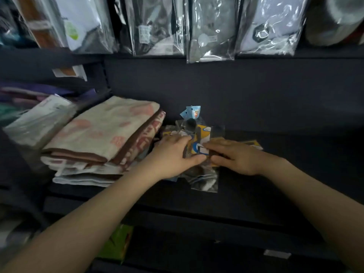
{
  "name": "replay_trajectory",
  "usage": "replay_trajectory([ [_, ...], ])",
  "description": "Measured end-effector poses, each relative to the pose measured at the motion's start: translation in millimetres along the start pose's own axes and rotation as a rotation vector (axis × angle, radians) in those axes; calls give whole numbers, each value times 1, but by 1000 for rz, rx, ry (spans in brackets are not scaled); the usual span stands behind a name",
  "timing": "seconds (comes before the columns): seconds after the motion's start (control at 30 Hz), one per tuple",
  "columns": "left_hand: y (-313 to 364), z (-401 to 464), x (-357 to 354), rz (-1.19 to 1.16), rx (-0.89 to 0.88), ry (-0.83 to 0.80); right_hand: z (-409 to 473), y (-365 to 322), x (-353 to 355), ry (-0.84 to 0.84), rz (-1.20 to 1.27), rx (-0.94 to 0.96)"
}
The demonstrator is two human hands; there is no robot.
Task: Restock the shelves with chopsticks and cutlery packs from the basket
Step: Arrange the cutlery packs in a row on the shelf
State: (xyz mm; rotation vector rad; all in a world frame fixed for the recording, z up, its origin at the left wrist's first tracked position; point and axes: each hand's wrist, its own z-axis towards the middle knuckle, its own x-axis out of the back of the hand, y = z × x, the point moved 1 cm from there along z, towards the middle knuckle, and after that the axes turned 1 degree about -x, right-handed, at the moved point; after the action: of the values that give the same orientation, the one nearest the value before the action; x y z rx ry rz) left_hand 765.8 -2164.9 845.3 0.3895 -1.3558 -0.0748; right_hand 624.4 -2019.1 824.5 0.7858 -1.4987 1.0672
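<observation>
Left hand (173,156) and right hand (234,156) both rest on the packs (199,142), fingers fairly straight and pressing down, thumbs near each other. The packs lie on the dark shelf (275,174), just beside folded towels (102,140).

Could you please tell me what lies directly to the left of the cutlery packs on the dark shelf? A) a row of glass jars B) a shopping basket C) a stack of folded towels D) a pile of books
C: a stack of folded towels, cream with pink and brown patterning, sits just left of the cutlery packs that the left hand and right hand rest on.
</observation>
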Motion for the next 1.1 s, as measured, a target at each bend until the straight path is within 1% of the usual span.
replay_trajectory([
  [0.07,0,5,-5,-72,18,-41,-13,6,6,6,-57,-42],
  [0.13,1,4,-10,-136,-6,-115,-30,12,16,25,-118,-63],
  [0.2,6,1,-16,-134,-81,-244,-44,18,27,62,-183,-88],
  [0.27,14,-2,-19,-164,-178,-326,-48,26,37,70,-238,-148],
  [0.3,19,-3,-19,-194,-205,-330,-46,30,41,52,-229,-184],
  [0.33,23,-2,-18,-219,-220,-301,-43,32,44,36,-191,-207],
  [0.37,25,0,-17,-223,-227,-236,-39,33,45,31,-141,-207],
  [0.4,24,2,-16,-188,-206,-146,-34,33,46,33,-112,-180],
  [0.43,22,5,-15,-116,-141,-55,-28,31,46,31,-110,-135],
  [0.47,16,8,-15,-29,-45,9,-24,29,46,13,-113,-81],
  [0.5,10,10,-15,55,60,28,-20,26,44,-25,-117,-23],
  [0.53,3,13,-17,124,163,7,-16,23,42,-78,-122,31],
  [0.6,-7,14,-23,179,311,-91,-9,20,33,-187,-153,107],
  [0.67,-10,13,-30,189,358,-170,-4,22,25,-238,-198,129],
  [0.77,-5,6,-29,158,253,-201,2,22,32,-174,-179,50],
  [0.9,-3,-11,-28,-42,73,-264,23,10,43,-99,-275,47],
  [0.97,-5,-21,-32,-90,22,-276,44,2,41,-15,-162,103],
  [1.0,-7,-25,-33,-95,9,-276,55,-1,39,-4,-112,128],
  [1.1,-14,-38,-29,-102,-50,-295,83,-11,28,-116,-98,132],
])
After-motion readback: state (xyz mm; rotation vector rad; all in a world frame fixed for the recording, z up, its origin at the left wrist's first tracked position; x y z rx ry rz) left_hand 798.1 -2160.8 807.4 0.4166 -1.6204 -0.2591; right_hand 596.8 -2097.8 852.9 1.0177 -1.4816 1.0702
